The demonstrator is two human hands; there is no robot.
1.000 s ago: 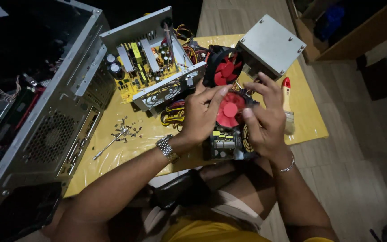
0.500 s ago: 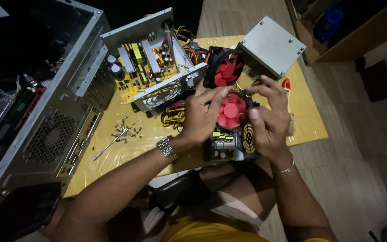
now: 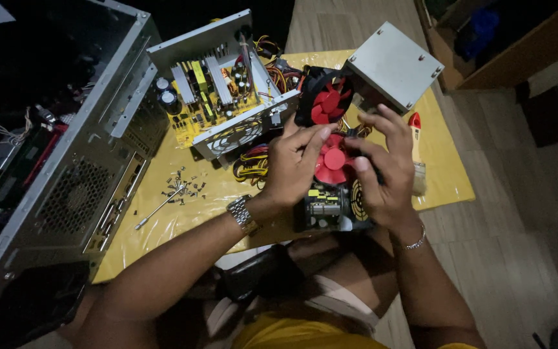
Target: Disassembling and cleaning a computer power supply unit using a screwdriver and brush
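Two hands meet over a red cooling fan (image 3: 332,161) near the middle of the view. From nine o'clock of the fan the left hand (image 3: 294,167) curls half closed against its left edge, thumb and forefinger laid along the upper rim. Opposite it, the right hand (image 3: 382,171) comes in from three o'clock, its fingers (image 3: 361,145) loosely bent and spread over the fan's right side, with one fingertip down on the frame. Between them the fan is gripped, tilted up above a black power supply unit (image 3: 332,207) that sits at the near edge of the yellow mat (image 3: 444,174).

At twelve o'clock of the held fan a second red fan (image 3: 326,102) in a black frame leans against a grey metal cover (image 3: 392,64). At ten o'clock lies an opened power supply (image 3: 224,97) with its yellow circuit board exposed. Loose screws (image 3: 185,189) and a screwdriver (image 3: 159,208) lie on the mat at nine o'clock, and beyond them a grey computer case (image 3: 66,181) runs off the left edge.

Both palms hide the fan's frame and wiring, so how it joins the black unit cannot be made out. A red-handled tool (image 3: 415,139) at three o'clock is largely covered by the right hand.
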